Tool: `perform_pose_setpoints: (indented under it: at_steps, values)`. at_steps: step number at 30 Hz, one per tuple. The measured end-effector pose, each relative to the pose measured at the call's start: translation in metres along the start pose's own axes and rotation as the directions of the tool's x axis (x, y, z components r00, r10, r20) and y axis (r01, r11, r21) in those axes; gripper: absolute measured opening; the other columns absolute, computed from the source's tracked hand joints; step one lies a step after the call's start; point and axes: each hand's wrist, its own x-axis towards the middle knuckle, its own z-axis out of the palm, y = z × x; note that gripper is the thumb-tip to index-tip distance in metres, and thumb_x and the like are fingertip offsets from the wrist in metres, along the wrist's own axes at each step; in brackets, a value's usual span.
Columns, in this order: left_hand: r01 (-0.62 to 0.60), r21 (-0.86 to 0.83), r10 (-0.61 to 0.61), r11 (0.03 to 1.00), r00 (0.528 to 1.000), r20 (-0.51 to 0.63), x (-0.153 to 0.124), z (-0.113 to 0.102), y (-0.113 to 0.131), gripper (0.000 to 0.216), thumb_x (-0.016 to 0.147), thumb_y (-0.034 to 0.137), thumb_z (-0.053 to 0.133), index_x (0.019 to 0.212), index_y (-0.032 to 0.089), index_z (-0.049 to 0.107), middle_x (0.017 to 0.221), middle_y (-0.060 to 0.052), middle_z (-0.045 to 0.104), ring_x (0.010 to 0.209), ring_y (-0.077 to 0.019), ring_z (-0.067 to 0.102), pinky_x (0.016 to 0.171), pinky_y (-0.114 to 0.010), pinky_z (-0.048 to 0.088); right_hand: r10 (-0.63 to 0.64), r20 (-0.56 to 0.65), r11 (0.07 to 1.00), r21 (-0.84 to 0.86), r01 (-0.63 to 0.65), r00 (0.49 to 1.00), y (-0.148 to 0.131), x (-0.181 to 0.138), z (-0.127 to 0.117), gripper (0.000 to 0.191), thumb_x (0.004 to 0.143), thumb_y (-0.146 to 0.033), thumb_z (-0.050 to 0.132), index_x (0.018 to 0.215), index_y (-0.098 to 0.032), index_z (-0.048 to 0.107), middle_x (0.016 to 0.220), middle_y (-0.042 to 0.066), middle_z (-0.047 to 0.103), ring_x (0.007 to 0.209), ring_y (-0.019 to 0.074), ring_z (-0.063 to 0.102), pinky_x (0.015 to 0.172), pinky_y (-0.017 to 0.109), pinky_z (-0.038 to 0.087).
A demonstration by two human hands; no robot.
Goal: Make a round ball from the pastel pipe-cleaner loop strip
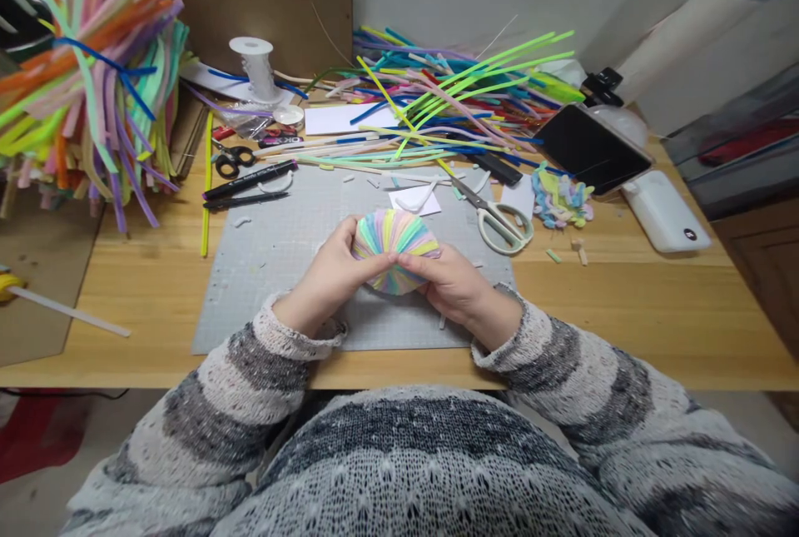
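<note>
Between my two hands is a round disc of pastel pipe cleaners (399, 229), its strips fanning out from the middle in pink, yellow, green, blue and purple. My left hand (335, 266) grips its left side, thumb pressed near the centre. On the right side my right hand (453, 275) holds it too, the thumb meeting the other one and the fingers partly hidden underneath. The disc is held above a grey cutting mat (268, 270). Just beyond it lie a small white card (428, 202) with a curved white piece on it, and pale-handled scissors (499, 225).
A big bundle of pipe cleaners (93, 79) stands at the left, a loose heap (449, 96) at the back. Around the mat are black scissors (232, 161), black markers (250, 183), a ruffled pastel piece (562, 197), a phone (593, 147), a white power bank (667, 212) and a glue gun (9, 287).
</note>
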Motion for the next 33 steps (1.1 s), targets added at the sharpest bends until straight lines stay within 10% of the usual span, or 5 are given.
perform_pose_setpoints:
  at_steps: [26, 33]
  values:
    - [-0.005, -0.18, 0.012, 0.984, 0.999, 0.039, 0.0012, 0.0014, -0.0019, 0.041, 0.067, 0.028, 0.081, 0.099, 0.016, 0.058, 0.096, -0.004, 0.065, 0.087, -0.0177, 0.061, 0.082, -0.031, 0.047, -0.043, -0.04, 0.998, -0.049, 0.041, 0.998, 0.0039, 0.0032, -0.0048, 0.035, 0.065, -0.031, 0.083, 0.097, -0.02, 0.072, 0.097, 0.005, 0.075, 0.094, 0.0206, 0.068, 0.101, 0.043, 0.048]
    - [-0.168, 0.0, 0.168, 0.986, 0.986, -0.018, 0.0032, -0.0009, -0.0057, 0.062, 0.064, 0.029, 0.085, 0.117, 0.019, 0.053, 0.119, -0.007, 0.06, 0.111, -0.0225, 0.056, 0.098, -0.034, 0.043, -0.057, -0.046, 0.998, -0.028, 0.056, 0.997, 0.0025, 0.0039, -0.0036, 0.033, 0.067, -0.039, 0.083, 0.093, -0.021, 0.073, 0.096, 0.005, 0.075, 0.097, 0.0217, 0.067, 0.1, 0.043, 0.049]
